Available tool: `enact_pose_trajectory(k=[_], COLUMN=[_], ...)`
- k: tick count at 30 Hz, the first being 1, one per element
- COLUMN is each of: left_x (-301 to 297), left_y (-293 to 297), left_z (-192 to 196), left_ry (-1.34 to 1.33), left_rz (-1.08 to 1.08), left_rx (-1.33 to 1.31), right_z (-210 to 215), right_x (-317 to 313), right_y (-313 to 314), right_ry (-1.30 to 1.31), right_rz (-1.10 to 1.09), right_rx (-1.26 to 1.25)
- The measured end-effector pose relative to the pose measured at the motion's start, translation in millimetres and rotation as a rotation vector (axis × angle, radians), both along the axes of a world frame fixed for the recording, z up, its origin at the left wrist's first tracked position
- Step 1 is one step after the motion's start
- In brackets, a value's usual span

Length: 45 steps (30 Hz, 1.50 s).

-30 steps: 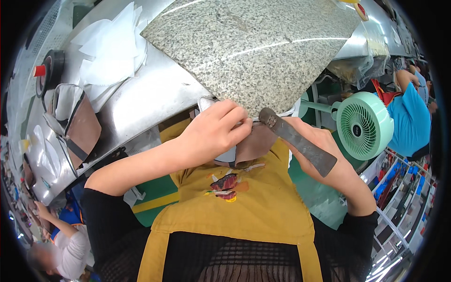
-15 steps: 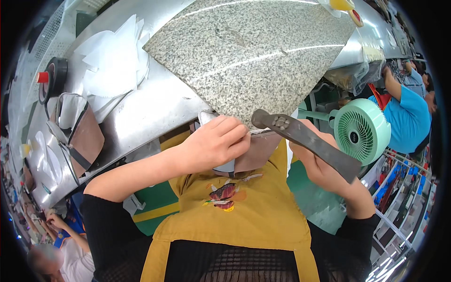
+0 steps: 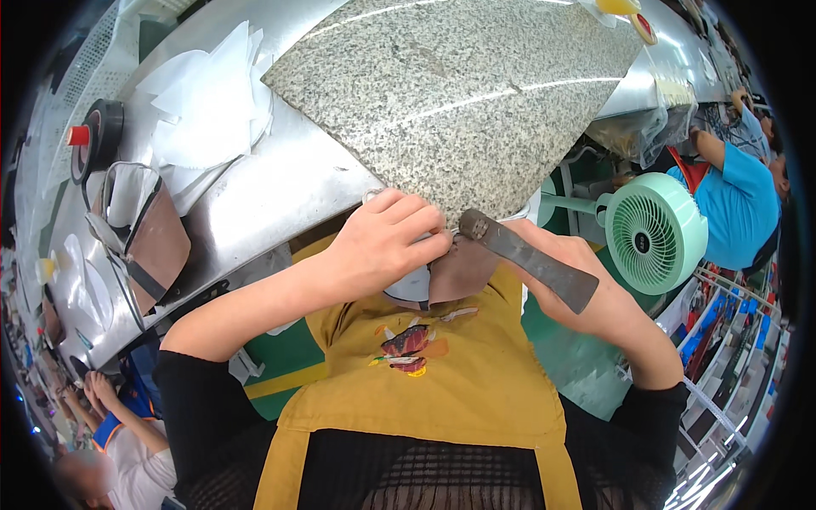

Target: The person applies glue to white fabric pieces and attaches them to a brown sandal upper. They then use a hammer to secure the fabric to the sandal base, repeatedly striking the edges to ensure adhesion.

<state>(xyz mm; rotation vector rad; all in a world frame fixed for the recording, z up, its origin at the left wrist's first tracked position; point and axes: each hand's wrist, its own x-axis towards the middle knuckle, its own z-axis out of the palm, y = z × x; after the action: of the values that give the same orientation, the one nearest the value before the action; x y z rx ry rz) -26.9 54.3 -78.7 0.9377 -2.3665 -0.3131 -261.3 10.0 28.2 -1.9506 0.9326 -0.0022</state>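
My right hand [image 3: 565, 263] is closed round a hammer whose dark metal head [image 3: 531, 260] lies across the top of the hand. The hammer's handle is hidden. The round, worn face of the head is close to the corner of a speckled granite slab [image 3: 459, 93]. Under that corner is a brownish-pink sewn piece with grey lining [image 3: 460, 274], like a shoe upper. My left hand [image 3: 387, 242] pinches its upper edge with curled fingers. Whether the hammer face touches the piece cannot be made out.
A similar pink-brown piece [image 3: 159, 246] stands on the metal table [image 3: 246, 208] at left, near white sheets [image 3: 208, 110] and a black tape roll [image 3: 104, 140]. A green fan [image 3: 650, 234] stands at right. Co-workers [image 3: 731, 183] are at far right and lower left.
The hammer head has come down and left, turning to sit closer to the slab's corner. My left hand has stayed nearly in place, still pinching the piece.
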Motion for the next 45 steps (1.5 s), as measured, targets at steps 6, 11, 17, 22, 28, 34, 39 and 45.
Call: enact_pose_trajectory(k=[6,11,17,22,28,34,39,45], left_x=[0,1,-1,-1,-1,0,9,0], left_y=[0,1,1,5,4,9,19,26], left_z=[-2,-5,-11,-12,-6,-2,12,20], left_ry=[0.041,0.028,0.05,0.046,0.024,0.019,0.051,-0.031], left_rz=[-0.001,-0.004,0.002,0.013,0.001,0.024,0.003,-0.006], left_rx=[-0.099,-0.153,-0.193,-0.179,-0.178,-0.123,0.108,0.184], right_z=[2,7,-5,1,-10,-22,-26,-43], right_x=[1,2,0,-1,-8,-12,-16,-15], right_y=[2,2,6,6,13,19,6,-45], right_ry=[0.024,-0.076,-0.009,-0.099,-0.136,-0.089,-0.124,-0.043], right_rz=[0.076,0.081,0.055,0.026,-0.069,-0.057,-0.101,-0.113], right_rx=[-0.069,-0.196,-0.001,-0.159,-0.083,-0.094,-0.076,-0.756])
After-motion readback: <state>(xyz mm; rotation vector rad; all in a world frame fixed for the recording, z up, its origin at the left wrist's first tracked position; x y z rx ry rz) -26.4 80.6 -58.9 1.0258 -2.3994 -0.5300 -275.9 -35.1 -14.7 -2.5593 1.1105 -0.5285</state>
